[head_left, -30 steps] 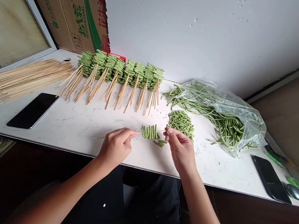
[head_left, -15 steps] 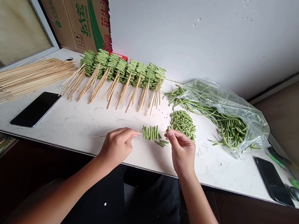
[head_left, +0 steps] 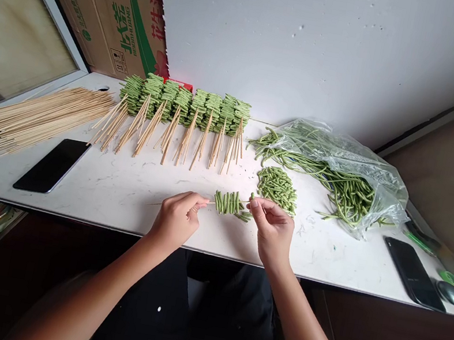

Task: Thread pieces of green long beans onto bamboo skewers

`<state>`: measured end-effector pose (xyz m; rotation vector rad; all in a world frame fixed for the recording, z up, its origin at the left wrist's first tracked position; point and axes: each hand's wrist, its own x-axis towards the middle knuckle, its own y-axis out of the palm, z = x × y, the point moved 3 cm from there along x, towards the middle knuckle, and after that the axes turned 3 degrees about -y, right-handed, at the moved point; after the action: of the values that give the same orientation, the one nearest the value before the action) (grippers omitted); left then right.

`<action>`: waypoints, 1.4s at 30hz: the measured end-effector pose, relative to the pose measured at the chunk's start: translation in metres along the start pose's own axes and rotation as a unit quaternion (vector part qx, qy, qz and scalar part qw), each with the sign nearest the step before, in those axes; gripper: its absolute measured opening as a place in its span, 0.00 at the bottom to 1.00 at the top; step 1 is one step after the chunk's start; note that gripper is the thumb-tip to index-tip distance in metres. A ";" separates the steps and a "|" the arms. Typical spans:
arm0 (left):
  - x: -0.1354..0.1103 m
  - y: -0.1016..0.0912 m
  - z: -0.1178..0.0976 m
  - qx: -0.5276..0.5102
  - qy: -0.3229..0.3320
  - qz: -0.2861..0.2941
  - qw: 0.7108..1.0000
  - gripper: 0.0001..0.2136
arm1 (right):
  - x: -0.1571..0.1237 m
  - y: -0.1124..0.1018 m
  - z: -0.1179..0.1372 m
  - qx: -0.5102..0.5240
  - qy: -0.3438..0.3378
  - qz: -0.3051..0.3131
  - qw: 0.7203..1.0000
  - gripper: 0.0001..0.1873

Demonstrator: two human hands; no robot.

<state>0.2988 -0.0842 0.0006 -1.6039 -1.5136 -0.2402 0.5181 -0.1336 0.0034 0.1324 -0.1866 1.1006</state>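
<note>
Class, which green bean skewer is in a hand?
The thin bamboo skewer of cut green beans, held in the left hand; the other skewers lie untouched in a row beyond.

skewer point(head_left: 209, 202) middle hidden by left hand point(head_left: 176, 221); cardboard box point(head_left: 113, 15) cut off at top

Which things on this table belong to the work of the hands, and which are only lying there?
Part of the work: left hand, right hand, threaded bean skewer, cut bean pile, plastic bag of long beans, loose bamboo skewers, finished skewers.

Lying there: phone, second phone, computer mouse, cardboard box.
</note>
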 end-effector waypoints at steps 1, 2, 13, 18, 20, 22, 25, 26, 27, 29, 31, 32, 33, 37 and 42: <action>0.000 0.000 0.000 0.004 0.003 -0.003 1.000 0.14 | -0.001 0.000 -0.002 0.007 0.011 -0.001 1.000 0.11; 0.000 -0.001 0.000 0.008 0.007 -0.005 1.000 0.14 | -0.001 0.001 -0.003 0.017 0.021 0.000 1.000 0.10; -0.001 -0.003 -0.002 0.058 0.071 -0.024 0.995 0.18 | -0.009 0.007 -0.020 0.097 0.084 -0.016 0.992 0.12; 0.000 -0.004 -0.008 0.082 0.118 -0.032 0.989 0.19 | -0.015 0.011 -0.018 0.077 0.055 -0.022 0.995 0.10; 0.000 -0.004 -0.011 0.087 0.136 -0.032 0.986 0.19 | -0.018 0.014 -0.017 0.078 0.055 -0.007 0.995 0.10; 0.001 -0.005 -0.013 0.081 0.137 -0.031 0.987 0.19 | -0.021 0.017 -0.015 0.081 0.048 0.001 0.996 0.09; 0.001 -0.007 -0.013 0.064 0.118 -0.032 0.990 0.20 | -0.023 0.019 -0.011 0.077 0.039 0.003 0.996 0.08; 0.002 -0.007 -0.012 0.059 0.108 -0.031 0.992 0.20 | -0.023 0.020 -0.010 0.073 0.041 0.006 0.996 0.08; 0.002 -0.007 -0.011 0.052 0.097 -0.029 0.993 0.19 | -0.022 0.019 -0.009 0.068 0.045 0.009 0.997 0.08; 0.003 -0.006 -0.008 0.038 0.072 -0.024 0.996 0.18 | -0.018 0.016 -0.009 0.053 0.050 0.019 0.997 0.09; 0.003 -0.005 -0.004 0.025 0.046 -0.021 0.998 0.16 | -0.010 0.010 -0.007 0.034 0.028 0.027 0.999 0.12; 0.004 -0.005 -0.002 0.022 0.037 -0.022 0.999 0.15 | -0.005 0.004 -0.006 0.023 0.007 0.027 0.999 0.16; 0.004 -0.005 0.000 0.021 0.028 -0.022 0.999 0.14 | 0.000 -0.002 -0.004 0.008 -0.017 0.024 1.000 0.20; 0.005 -0.006 0.010 0.032 -0.001 -0.018 0.999 0.13 | 0.021 -0.027 -0.001 -0.203 -0.077 0.049 0.975 0.21; 0.004 -0.004 0.019 0.047 -0.032 0.004 0.998 0.14 | 0.026 -0.031 -0.007 -0.441 -0.169 0.153 0.868 0.17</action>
<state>0.2884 -0.0686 -0.0056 -1.5556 -1.5443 -0.1143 0.5576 -0.1234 0.0016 -0.5499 -1.0373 1.2020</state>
